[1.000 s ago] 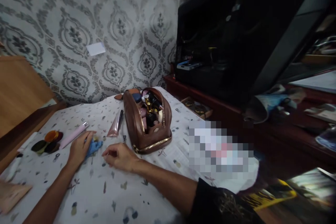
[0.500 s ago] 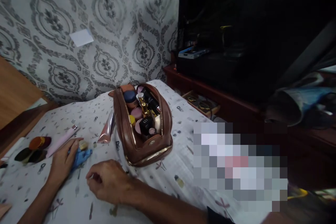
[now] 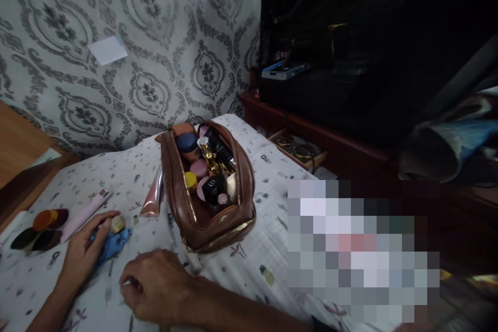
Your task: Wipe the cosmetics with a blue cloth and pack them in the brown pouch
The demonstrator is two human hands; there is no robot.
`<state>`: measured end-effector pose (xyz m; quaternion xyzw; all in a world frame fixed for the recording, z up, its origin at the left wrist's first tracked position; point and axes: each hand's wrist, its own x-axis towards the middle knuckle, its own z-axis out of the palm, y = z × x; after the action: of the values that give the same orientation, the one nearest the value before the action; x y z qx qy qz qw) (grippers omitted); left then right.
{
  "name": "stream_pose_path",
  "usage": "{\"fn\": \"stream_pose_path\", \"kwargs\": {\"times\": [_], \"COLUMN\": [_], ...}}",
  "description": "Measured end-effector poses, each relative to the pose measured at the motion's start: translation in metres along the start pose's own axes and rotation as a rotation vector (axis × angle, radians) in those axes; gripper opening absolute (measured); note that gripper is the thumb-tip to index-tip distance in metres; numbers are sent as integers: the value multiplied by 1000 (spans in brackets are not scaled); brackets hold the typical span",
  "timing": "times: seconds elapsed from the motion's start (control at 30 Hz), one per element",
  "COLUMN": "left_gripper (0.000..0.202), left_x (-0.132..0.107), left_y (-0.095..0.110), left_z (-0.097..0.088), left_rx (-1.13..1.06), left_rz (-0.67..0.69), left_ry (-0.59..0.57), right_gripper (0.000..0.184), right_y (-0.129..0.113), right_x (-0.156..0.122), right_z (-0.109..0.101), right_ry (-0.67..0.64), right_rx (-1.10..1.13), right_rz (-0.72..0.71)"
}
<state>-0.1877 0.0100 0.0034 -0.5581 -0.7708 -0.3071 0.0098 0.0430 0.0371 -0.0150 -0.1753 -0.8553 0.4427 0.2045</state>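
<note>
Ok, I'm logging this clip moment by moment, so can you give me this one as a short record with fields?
Surface: printed white sheet
Left hand: flat on a blue cloth, fingertips near a small yellowish round thing
Right hand: fingers curled, on the sheet before the bag; grip unclear
Bag: brown pouch, unzipped, packed with cosmetics
Beside bag: pink tube, to its left in view
Far left: pink stick, coloured round pads

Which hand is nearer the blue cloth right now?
Left. The left hand rests on the blue cloth; the right hand lies curled on the sheet to the cloth's right, nearer the camera.
</note>
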Motion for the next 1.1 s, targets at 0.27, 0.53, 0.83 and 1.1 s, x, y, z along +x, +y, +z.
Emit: {"fn": "stream_pose_path", "kwargs": {"times": [0.27,0.53,0.83,1.1], "left_gripper": [45,30,37,55], "left_x": [-1,14,57,66], "left_y": [-6,-60,-131,-133], "left_z": [-1,-34,-106,-74], "left_rx": [12,144,313,360], "left_rz": [-22,-94,-435,-428], "left_ry": [146,315,341,143], "right_gripper": [21,22,21,22], "right_y": [-5,1,4,5], "right_x": [-2,0,-1,0], "right_z": [-8,-7,-8,-10], "right_ry": [-23,10,44,33], "right_rx": [-36,19,98,100], "right_rz": [17,0,-24,-26]}}
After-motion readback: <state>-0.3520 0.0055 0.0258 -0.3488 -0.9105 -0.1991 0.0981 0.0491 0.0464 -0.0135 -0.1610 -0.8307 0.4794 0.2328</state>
